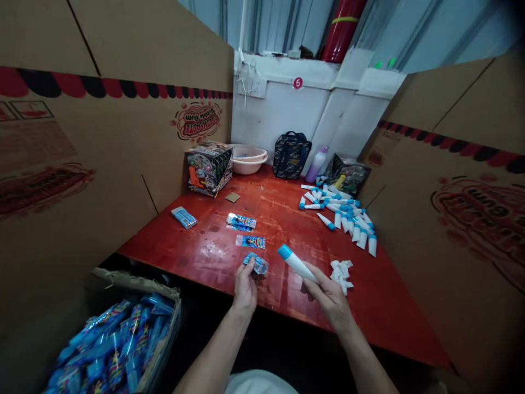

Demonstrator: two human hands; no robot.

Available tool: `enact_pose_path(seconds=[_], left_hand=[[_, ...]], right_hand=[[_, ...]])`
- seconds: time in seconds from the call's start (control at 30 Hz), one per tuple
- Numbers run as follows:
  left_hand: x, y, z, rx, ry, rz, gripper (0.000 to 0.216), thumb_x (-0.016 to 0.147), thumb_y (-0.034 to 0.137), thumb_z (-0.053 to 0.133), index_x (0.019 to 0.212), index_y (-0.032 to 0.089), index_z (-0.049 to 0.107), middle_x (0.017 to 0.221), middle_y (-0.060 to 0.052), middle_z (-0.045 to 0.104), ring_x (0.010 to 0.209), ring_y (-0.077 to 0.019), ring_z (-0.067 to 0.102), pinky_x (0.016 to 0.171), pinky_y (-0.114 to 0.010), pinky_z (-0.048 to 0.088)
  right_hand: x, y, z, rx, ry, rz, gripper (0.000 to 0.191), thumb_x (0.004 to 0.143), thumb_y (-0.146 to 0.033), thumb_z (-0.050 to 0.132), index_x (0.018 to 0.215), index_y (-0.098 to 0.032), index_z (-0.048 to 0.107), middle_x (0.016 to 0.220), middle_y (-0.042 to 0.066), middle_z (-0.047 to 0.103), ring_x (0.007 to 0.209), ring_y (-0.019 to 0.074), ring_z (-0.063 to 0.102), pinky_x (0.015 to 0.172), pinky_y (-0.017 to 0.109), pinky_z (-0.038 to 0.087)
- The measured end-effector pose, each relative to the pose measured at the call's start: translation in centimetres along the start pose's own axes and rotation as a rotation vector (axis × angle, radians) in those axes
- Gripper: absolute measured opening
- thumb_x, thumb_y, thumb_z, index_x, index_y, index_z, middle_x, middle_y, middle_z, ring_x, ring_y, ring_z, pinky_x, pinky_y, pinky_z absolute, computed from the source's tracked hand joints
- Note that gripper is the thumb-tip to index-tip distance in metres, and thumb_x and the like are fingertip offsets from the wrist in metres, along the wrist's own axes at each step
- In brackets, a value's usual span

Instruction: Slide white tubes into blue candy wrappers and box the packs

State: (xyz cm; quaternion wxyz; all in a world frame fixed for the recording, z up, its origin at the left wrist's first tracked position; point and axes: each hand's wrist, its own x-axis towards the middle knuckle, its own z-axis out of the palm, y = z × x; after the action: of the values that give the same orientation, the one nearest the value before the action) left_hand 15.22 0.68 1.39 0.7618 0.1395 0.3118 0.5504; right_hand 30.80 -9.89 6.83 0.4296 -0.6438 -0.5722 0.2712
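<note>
I've got the right hand clamped around the lower end of a white tube, just right of center in the lower half of the frame, blue cap pointing up and left. The left hand is a bit left of center, pinching a crumpled blue wrapper, thumb on top, most of its other fingers hidden from me. Hands are apart, and tube and wrapper aren't touching.

Just above the wrapper on my feed there's a flat printed sleeve, then some overlapping sleeves, and a blue bundle off toward the left side of the red table. Over on the right I see a messy pile of capped tubes, plus white scraps near the right hand. Lower left is a cardboard box full of shiny blue packages. Along the back, left to right: display box, pink basins, dark patterned bag, purple-and-white bottle, second display box.
</note>
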Motion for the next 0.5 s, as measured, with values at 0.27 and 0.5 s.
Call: enact_pose_path(seconds=[0.27, 0.5], left_hand=[[-0.8, -0.4, 0.5, -0.004, 0.019, -0.021, 0.027, 0.061, 0.030, 0.078, 0.075, 0.015, 0.062, 0.063, 0.001, 0.065, 0.053, -0.0123, 0.058, 0.051, -0.024, 0.047], [-1.5, -0.5, 0.9, 0.043, 0.011, 0.024, 0.024, 0.062, 0.030, 0.077, 0.074, 0.015, 0.063, 0.061, 0.001, 0.064, 0.053, -0.0123, 0.058, 0.052, -0.024, 0.047]], right_hand=[[-2.7, 0.7, 1.1, 0.007, -0.080, 0.087, 0.046, 0.088, -0.043, 0.049, 0.126, -0.019, 0.057, 0.064, -0.002, 0.056, 0.055, 0.0119, 0.051, 0.053, 0.022, 0.042], [-3.7, 1.3, 1.7, -0.312, 0.018, -0.048, 0.041, 0.093, -0.032, 0.043, 0.130, -0.022, 0.054, 0.099, 0.007, 0.070, 0.082, 0.0208, 0.066, 0.074, 0.029, 0.051]])
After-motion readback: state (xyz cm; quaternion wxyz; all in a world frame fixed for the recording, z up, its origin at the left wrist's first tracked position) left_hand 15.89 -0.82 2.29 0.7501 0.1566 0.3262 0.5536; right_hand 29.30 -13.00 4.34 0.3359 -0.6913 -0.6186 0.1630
